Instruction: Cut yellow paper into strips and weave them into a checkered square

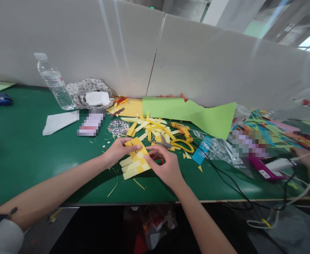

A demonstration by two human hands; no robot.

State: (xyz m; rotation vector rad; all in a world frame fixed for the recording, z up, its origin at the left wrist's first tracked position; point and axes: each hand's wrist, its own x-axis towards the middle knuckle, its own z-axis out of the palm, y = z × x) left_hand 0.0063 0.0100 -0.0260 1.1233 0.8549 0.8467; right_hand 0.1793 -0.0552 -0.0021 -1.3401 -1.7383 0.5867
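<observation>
A small woven piece of yellow and cream paper strips (136, 164) is held between both hands above the green table. My left hand (119, 151) pinches its upper left edge, thumb on top. My right hand (167, 165) has its thumb and fingers closed on the right edge. Several cream strip ends stick out at the piece's lower left. Just behind the hands lie a heap of loose yellow strips (151, 127), scissors with yellow handles (183, 145) and a yellow glue gun (183, 130).
A water bottle (55, 83), a spotted cloth (87, 90) and a phone (91, 123) stand or lie at the back left. Green paper (189, 114) leans on the partition. At right are plastic bags, a magenta power strip (266, 170), cables and another person's hand (307, 158).
</observation>
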